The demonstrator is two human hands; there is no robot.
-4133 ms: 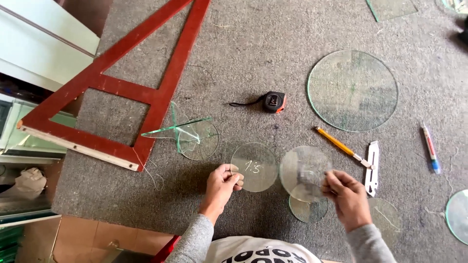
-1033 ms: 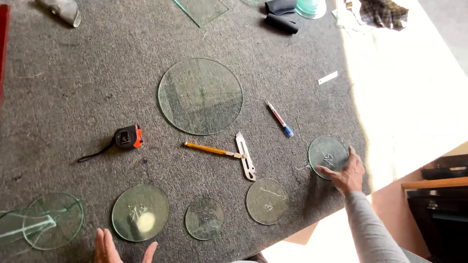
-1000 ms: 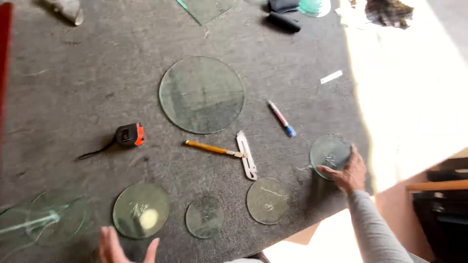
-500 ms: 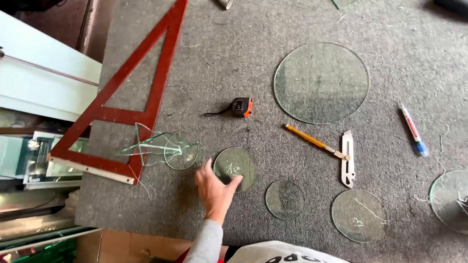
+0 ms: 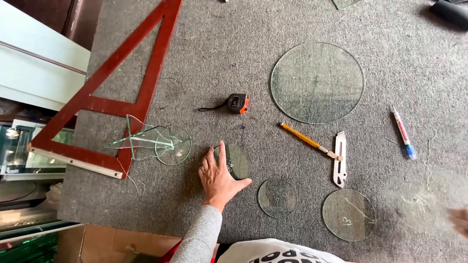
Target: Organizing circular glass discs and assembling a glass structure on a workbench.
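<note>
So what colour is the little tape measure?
Black and orange tape measure, seen in the head view.

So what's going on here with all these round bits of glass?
A person is working at a grey felt-covered table. Their left hand lies flat on a small glass disc. The right hand is only a blur at the frame's edge. Other discs, a large glass circle, a tape measure and a glass cutter lie around.

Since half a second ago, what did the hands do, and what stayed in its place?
The left hand slid right onto the small glass disc and now lies flat on its left part. The right hand has come in as a blur at the right edge. The tape measure, large glass disc and wooden triangle stayed.
</note>
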